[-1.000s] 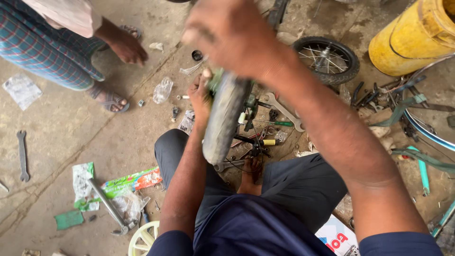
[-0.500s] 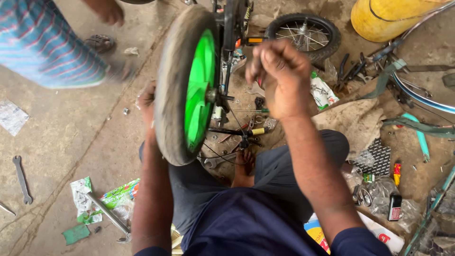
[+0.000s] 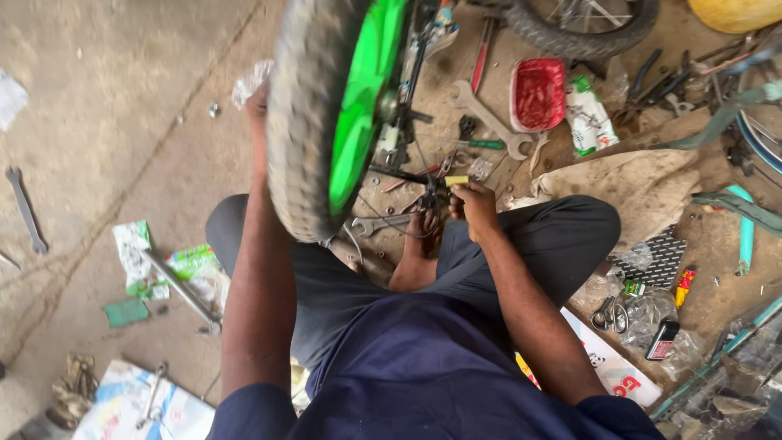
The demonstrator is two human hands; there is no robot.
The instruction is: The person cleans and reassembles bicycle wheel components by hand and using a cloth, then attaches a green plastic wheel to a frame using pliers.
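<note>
I sit cross-legged on the floor with a small bicycle wheel (image 3: 314,122) standing upright in front of me; it has a grey knobby tyre and a bright green rim. My left hand (image 3: 257,104) reaches round the far left side of the tyre and holds it up, its fingers mostly hidden behind the rubber. My right hand (image 3: 471,204) is low by my bare foot (image 3: 423,232), fingers closed on a small yellow-tipped tool (image 3: 456,181). The wheel's axle and dark frame parts (image 3: 403,122) show just right of the rim.
A large spanner (image 3: 489,122), red tub (image 3: 538,94), green-white packet (image 3: 590,126) and spoked wheel (image 3: 582,24) lie ahead. A cloth (image 3: 643,187), scissors (image 3: 607,314) and teal bicycle frame (image 3: 745,228) are on the right. A wrench (image 3: 24,208) and wrappers (image 3: 134,253) lie left.
My right hand has dropped from the top of the wheel to the floor by my foot. The wheel now fills more of the view. The other person's legs are out of sight.
</note>
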